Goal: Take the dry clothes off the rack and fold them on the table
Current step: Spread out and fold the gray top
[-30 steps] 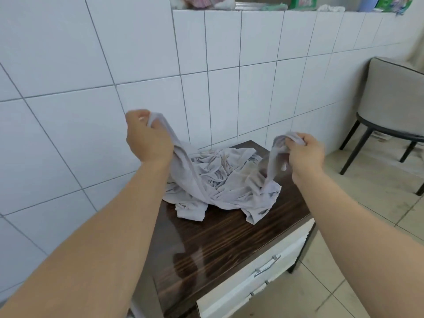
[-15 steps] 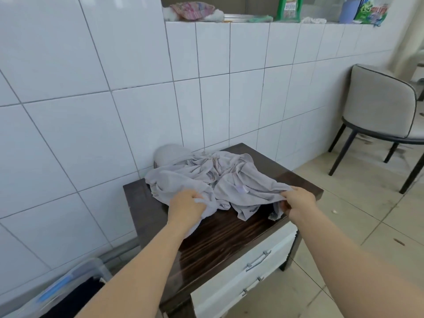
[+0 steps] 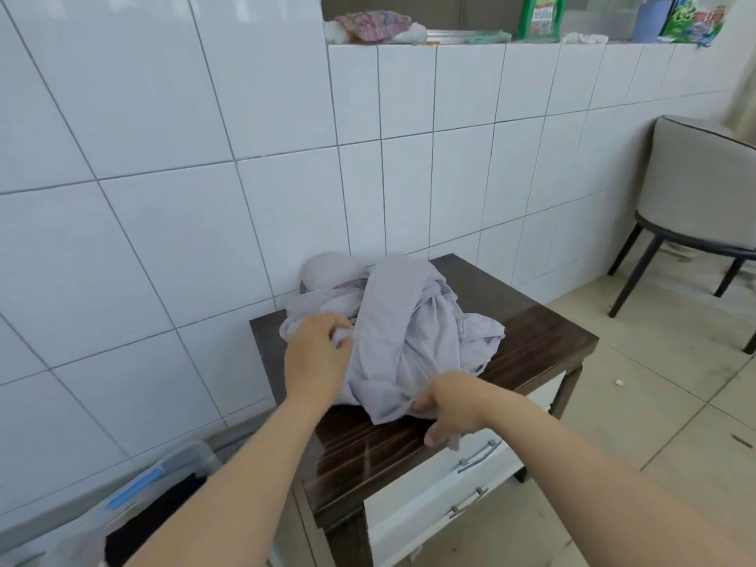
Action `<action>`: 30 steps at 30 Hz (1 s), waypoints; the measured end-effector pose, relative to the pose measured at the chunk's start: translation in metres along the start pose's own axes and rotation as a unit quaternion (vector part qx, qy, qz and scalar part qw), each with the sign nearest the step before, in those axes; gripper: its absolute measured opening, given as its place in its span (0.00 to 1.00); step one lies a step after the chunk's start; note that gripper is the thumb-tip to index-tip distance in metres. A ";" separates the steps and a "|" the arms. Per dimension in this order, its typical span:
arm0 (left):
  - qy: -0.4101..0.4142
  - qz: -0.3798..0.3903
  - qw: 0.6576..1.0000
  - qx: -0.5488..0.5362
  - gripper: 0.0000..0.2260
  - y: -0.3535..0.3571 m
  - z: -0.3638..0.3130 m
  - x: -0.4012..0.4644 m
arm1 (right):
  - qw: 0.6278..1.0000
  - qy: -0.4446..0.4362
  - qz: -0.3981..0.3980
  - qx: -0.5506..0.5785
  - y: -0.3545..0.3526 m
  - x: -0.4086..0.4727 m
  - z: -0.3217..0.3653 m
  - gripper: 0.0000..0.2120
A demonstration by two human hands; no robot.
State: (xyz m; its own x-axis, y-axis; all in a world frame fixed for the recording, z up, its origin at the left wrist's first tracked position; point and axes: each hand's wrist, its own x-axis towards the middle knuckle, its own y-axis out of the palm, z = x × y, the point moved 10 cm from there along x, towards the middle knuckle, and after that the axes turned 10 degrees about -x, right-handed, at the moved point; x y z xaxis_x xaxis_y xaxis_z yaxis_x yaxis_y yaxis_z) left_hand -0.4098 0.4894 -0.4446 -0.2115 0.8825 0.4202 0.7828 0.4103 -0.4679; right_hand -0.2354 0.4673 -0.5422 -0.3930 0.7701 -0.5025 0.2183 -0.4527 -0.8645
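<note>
On table [image 3: 532,333] | pale garment [image 3: 409,329] heaped, unfolded | left hand [image 3: 317,356] fingers curled into cloth | right hand [image 3: 452,407] pinches near hem | step: spreading flat | next: smooth, then fold

A pale lilac-grey garment [image 3: 392,333] lies crumpled in a loose heap on the dark wood bench [image 3: 544,341], against the tiled wall, one fold draped over the top.

Bright, even daylight; glare streaks the glossy dark surface [image 3: 527,341] beside soft shadows. Wide-angle distortion bends the tiled wall [image 3: 163,157] lines toward the edges. Slight overall softness.
</note>
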 end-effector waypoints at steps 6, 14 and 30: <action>-0.118 0.101 0.987 -0.038 0.11 0.030 0.063 -0.061 | 0.969 0.121 -0.215 0.008 -0.027 -0.002 -0.010 0.16; -0.060 0.129 0.989 0.048 0.09 0.028 0.075 -0.093 | 0.956 0.091 -0.221 0.171 0.001 0.034 0.034 0.10; -0.334 0.058 0.905 -0.258 0.10 0.049 0.088 -0.130 | 0.916 0.042 -0.285 0.278 0.019 -0.005 0.030 0.08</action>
State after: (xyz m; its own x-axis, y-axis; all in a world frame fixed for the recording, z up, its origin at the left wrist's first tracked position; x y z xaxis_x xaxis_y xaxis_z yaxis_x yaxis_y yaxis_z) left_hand -0.3951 0.4150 -0.5909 -0.2819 0.9256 -0.2526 0.9549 0.2963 0.0199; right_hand -0.2560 0.4414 -0.5563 -0.2262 0.9740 0.0105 -0.5000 -0.1068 -0.8594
